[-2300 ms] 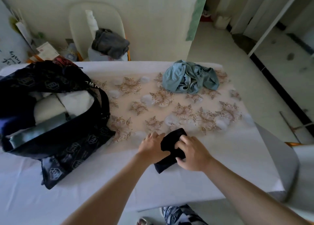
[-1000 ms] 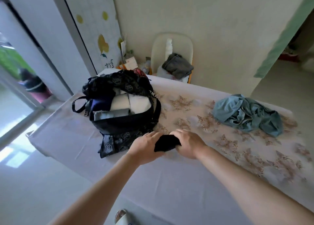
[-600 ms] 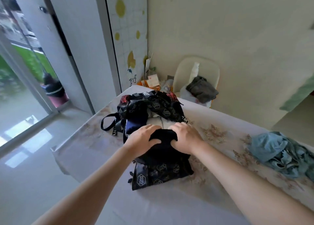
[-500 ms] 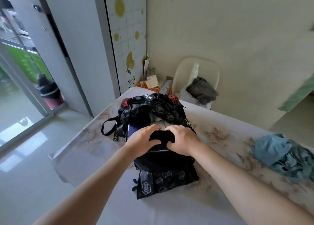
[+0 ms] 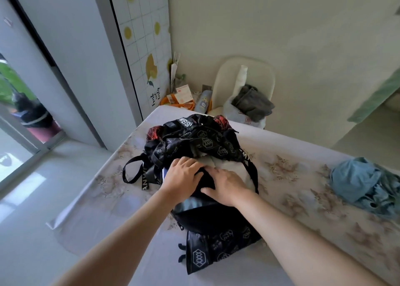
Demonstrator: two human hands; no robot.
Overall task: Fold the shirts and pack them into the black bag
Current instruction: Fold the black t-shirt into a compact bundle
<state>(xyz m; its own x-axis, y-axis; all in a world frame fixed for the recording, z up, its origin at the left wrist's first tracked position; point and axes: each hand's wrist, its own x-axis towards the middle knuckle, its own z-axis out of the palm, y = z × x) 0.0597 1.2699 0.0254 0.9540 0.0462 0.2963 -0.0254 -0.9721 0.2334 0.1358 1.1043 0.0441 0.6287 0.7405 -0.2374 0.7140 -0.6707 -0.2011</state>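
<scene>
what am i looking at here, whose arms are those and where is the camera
There is no machine here: a person works with bare hands, and one wide-angle camera worn on the head looks forward and down, so the arms reach in from below. The left hand and right hand press a folded black shirt into the open black bag, which sits on the table and already holds pale folded clothes. A crumpled blue shirt lies further right on the table. A chair behind holds a grey garment.
</scene>
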